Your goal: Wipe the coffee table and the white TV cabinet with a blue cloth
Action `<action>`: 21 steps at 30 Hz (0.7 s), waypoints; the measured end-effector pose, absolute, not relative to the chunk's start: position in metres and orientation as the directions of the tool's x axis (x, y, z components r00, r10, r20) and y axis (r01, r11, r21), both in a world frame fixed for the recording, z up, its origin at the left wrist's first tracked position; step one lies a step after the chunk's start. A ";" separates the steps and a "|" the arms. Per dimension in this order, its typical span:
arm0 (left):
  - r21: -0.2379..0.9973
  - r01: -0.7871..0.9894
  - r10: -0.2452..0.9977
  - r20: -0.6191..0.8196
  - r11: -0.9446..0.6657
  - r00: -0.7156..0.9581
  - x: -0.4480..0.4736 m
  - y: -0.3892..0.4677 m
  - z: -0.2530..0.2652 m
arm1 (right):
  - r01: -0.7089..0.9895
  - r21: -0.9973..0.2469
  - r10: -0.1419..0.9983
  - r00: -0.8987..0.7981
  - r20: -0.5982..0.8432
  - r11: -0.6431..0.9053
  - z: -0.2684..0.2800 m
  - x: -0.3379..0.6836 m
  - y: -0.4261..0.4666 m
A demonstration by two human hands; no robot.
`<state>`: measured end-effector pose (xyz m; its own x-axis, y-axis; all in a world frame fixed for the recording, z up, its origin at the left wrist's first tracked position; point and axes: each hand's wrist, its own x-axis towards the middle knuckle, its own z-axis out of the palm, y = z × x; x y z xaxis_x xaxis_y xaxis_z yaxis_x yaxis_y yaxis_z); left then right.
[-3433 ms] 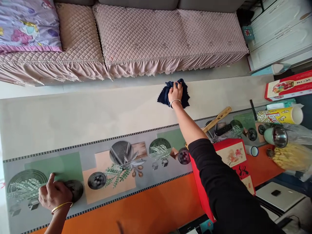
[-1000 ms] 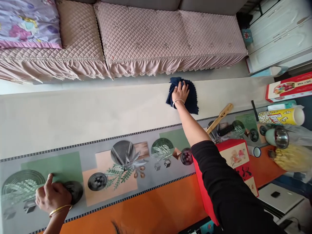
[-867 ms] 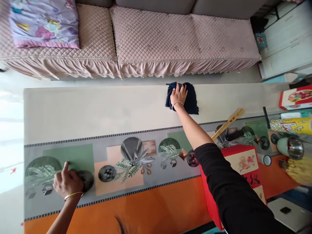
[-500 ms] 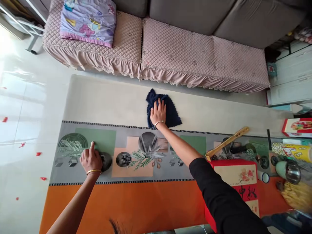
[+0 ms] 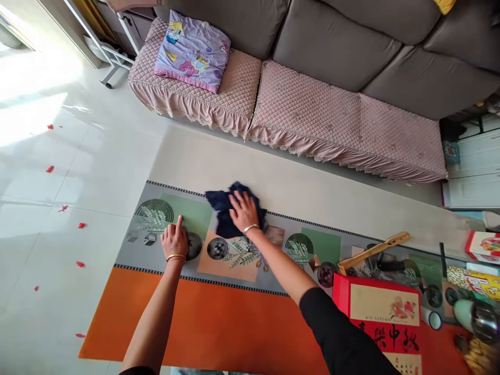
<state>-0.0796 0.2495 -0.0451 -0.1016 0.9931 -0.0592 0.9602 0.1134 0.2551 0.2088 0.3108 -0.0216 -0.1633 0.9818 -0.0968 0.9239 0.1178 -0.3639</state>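
A dark navy cloth [image 5: 224, 211] lies bunched across the upper border of the patterned table runner [image 5: 269, 281]. My right hand [image 5: 244, 211] rests on top of the cloth, fingers spread and pressing down, with a bracelet at the wrist. The underside of that palm is hidden. Farther left, my left hand [image 5: 174, 240] leans on the runner beside a printed dark round shape. One of its fingers points away from me and the others are bent; nothing shows in it.
A red gift box [image 5: 380, 302] stands at right, with a wooden stick-like tool [image 5: 373, 252] beyond it. A white cup [image 5: 432, 317], a yellow packet [image 5: 474, 281] and a metal-and-green container [image 5: 474, 319] crowd the right end. Beyond the table is a sofa [image 5: 308, 112].
My right hand has dragged the cloth left and toward me, from the pale tabletop onto the runner's edge. The camera view has turned and shifted. My left hand stays near the same printed shape.
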 end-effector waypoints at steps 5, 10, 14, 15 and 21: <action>0.256 0.963 0.996 -0.040 0.086 -0.078 -0.080 0.248 -0.049 | 0.949 -0.134 0.958 0.282 -0.048 -0.286 -0.028 0.353 0.300; 0.230 0.970 0.997 -0.018 0.083 -0.081 -0.079 0.247 -0.052 | 0.831 -0.066 0.833 0.553 -0.013 -0.552 -0.039 0.397 0.377; 0.221 0.971 0.995 -0.040 0.094 -0.087 -0.078 0.248 -0.050 | 0.818 -0.051 0.818 0.574 0.021 -0.573 -0.052 0.342 0.444; 0.221 0.970 0.995 -0.044 0.097 -0.089 -0.077 0.248 -0.049 | 0.854 -0.052 0.854 0.520 0.023 -0.518 -0.054 0.321 0.455; 0.245 0.964 0.993 -0.071 0.106 -0.092 -0.077 0.249 -0.048 | 0.971 -0.125 0.978 0.208 0.030 -0.203 -0.051 0.208 0.475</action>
